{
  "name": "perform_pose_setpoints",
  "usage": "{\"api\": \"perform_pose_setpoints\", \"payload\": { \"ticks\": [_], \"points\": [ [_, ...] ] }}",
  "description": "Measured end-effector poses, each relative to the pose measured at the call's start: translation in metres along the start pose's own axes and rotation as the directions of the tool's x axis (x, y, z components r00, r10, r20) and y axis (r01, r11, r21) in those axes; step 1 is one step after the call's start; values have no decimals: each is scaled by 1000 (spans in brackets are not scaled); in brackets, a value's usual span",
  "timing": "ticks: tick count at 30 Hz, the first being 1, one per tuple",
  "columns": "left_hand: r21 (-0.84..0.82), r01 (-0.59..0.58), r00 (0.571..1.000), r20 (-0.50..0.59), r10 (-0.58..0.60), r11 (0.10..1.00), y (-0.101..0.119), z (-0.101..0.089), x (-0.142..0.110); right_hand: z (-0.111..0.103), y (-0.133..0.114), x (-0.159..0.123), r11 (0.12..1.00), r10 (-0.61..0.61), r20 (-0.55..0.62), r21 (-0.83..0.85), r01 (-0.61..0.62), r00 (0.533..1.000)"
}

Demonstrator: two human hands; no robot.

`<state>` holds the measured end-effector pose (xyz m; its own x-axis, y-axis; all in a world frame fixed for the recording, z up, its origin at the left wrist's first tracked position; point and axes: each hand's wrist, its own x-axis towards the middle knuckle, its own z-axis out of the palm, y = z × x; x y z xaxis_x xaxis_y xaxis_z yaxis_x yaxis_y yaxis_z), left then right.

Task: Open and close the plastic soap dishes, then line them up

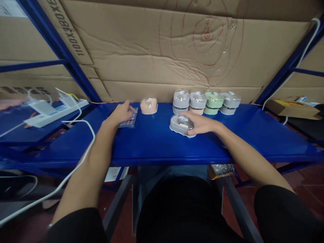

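Note:
My left hand (124, 113) is over a phone (130, 120) with a lit screen, lying on the blue table. Its fingers are apart, and one reaches toward the screen. My right hand (199, 123) is closed around the right side of a grey rounded case in a clear plastic pack (179, 124), which rests on the table. Behind it stand stacked packs of the same shape: a grey stack (181, 100), one with grey over pink (197, 100), a green stack (213, 101) and another grey stack (229, 101). A single pink pack (149, 105) sits right of the phone.
Cardboard (141, 50) with red pencilled rings lines the back. Blue metal posts (58, 47) frame both sides. A white cable (87, 152) runs across my left arm. A white power strip (55, 113) lies to the left, a shallow cardboard box (293, 109) to the right.

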<state>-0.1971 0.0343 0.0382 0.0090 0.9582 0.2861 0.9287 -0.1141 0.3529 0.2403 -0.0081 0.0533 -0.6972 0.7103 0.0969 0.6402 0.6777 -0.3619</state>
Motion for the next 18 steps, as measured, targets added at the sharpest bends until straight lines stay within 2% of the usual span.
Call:
{"api": "perform_pose_setpoints", "payload": {
  "ticks": [8,18],
  "points": [
    [-37,-32,999,-38,31,999,-12,8,10,2,-1,2,1000,8,-5,2,-8,1000],
    [-33,-19,999,32,20,999,-20,20,26,4,1,2,1000,-10,-12,-14,10,1000]
  ]
}}
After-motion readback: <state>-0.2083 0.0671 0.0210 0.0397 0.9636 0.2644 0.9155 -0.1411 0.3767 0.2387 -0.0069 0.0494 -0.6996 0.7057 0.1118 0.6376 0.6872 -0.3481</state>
